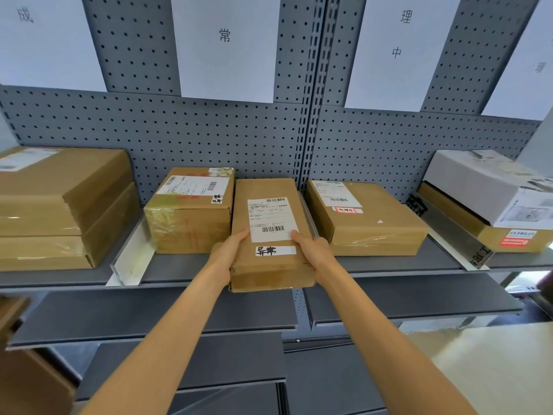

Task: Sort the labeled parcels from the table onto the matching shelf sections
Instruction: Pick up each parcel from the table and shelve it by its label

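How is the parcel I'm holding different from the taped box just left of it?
The held parcel is flat and narrow; the taped box is taller and squarer. The parcel juts over the shelf edge, gripped by both hands; the box sits untouched. Both are brown cardboard with white shipping labels.

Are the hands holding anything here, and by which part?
Yes. Both hands hold one brown parcel at its near end: left hand on its left side, right hand on its right.
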